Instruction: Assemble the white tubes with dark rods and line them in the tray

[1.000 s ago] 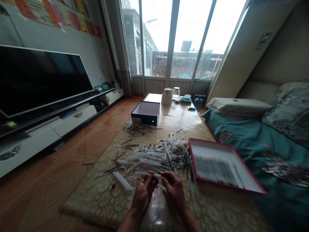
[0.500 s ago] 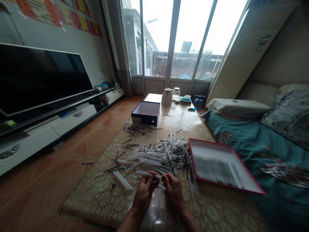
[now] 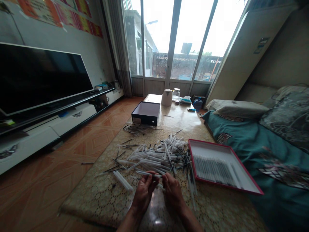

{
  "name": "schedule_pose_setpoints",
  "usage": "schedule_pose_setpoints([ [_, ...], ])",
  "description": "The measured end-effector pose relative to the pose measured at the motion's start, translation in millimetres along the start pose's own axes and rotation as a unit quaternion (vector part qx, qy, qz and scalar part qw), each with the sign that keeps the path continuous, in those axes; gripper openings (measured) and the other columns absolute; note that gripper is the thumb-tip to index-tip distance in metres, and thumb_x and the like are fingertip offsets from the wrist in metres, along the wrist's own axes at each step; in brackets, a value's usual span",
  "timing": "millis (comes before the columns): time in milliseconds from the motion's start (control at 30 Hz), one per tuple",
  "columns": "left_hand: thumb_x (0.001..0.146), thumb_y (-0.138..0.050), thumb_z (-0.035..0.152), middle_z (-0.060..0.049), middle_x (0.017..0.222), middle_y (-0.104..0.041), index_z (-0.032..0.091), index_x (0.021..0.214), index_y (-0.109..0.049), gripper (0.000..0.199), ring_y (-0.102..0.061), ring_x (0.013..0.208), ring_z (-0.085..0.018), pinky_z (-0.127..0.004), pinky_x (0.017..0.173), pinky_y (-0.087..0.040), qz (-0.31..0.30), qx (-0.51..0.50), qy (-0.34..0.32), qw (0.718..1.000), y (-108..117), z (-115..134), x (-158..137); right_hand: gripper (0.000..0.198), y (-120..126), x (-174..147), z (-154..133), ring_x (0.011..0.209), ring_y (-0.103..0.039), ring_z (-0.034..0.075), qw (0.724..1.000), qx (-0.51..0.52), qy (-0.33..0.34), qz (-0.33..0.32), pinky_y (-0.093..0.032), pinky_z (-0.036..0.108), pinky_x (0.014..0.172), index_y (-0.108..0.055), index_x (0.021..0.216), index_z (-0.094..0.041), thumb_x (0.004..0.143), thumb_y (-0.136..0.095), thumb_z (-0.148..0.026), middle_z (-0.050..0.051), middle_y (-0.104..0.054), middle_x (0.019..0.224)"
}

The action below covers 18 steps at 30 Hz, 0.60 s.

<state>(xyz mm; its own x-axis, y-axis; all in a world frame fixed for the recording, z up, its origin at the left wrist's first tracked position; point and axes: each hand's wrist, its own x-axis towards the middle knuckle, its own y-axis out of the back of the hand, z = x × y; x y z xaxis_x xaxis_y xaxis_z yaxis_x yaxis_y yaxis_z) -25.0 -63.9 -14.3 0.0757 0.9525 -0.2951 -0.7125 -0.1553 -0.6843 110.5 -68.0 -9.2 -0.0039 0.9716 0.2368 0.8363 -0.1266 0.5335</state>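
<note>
My left hand is closed around a slim white pen, its tip end pointing toward the other hand. Fingers of my right hand pinch the pen's right end, and the fingertips hide that end. Just beyond both hands spreads a loose pile of white pen barrels, mixed with thin dark rods. A small bundle of white tubes lies to the left of my left hand. To the right, a red-rimmed shallow box holds a row of pens side by side.
A dark open box stands farther back, with a bunch of thin pieces before it. At the table's far end are a kettle, a glass jar and a tissue pack. A sofa runs along the right.
Both hands stay almost in place with the pen between them. The view has shifted only very slightly.
</note>
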Motion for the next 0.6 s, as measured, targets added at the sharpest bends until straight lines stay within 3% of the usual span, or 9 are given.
schedule_pose_setpoints([
  [133, 0.072, -0.072, 0.033, -0.004, 0.086, -0.072, 0.019, 0.089, -0.062, 0.024, -0.066, 0.082, -0.014, -0.024, 0.079, -0.050, -0.009, -0.005, -0.001, 1.000, 1.0, -0.9, 0.3, 0.022, 1.7, -1.6, -1.5, 0.060, -0.057, 0.013, 1.000, 0.012, -0.001, -0.021, -0.035, 0.021, 0.056, -0.053, 0.085, -0.022, 0.093, -0.039, -0.037, -0.002, -0.059, 0.067],
  [300, 0.072, -0.072, 0.033, -0.004, 0.086, -0.072, 0.019, 0.089, -0.063, 0.023, -0.066, 0.082, -0.015, -0.025, 0.080, -0.050, -0.013, 0.011, 0.002, 1.000, 0.5, -0.5, -0.2, 0.035, -0.3, -1.6, -1.1, 0.056, -0.054, 0.013, 1.000, -0.007, 0.006, 0.004, -0.033, 0.022, 0.054, -0.052, 0.070, -0.022, 0.095, -0.033, -0.037, -0.001, -0.058, 0.062],
  [467, 0.070, -0.073, 0.034, -0.003, 0.085, -0.072, 0.020, 0.088, -0.064, 0.025, -0.067, 0.081, -0.015, -0.025, 0.078, -0.050, -0.002, 0.013, -0.001, 1.000, -0.4, 0.0, 0.1, 0.024, 1.9, -0.8, -0.8, 0.056, -0.056, 0.013, 1.000, 0.028, 0.006, -0.007, -0.034, 0.022, 0.052, -0.055, 0.085, -0.023, 0.094, -0.038, -0.038, -0.003, -0.058, 0.064],
  [600, 0.068, -0.074, 0.036, -0.004, 0.085, -0.072, 0.019, 0.086, -0.064, 0.026, -0.067, 0.082, -0.017, -0.028, 0.081, -0.051, -0.009, 0.026, -0.003, 1.000, -0.8, 0.7, 0.0, 0.033, 1.8, -0.2, -0.4, 0.054, -0.054, 0.012, 1.000, 0.028, -0.001, -0.006, -0.034, 0.022, 0.052, -0.053, 0.074, -0.022, 0.095, -0.034, -0.040, -0.003, -0.055, 0.060],
])
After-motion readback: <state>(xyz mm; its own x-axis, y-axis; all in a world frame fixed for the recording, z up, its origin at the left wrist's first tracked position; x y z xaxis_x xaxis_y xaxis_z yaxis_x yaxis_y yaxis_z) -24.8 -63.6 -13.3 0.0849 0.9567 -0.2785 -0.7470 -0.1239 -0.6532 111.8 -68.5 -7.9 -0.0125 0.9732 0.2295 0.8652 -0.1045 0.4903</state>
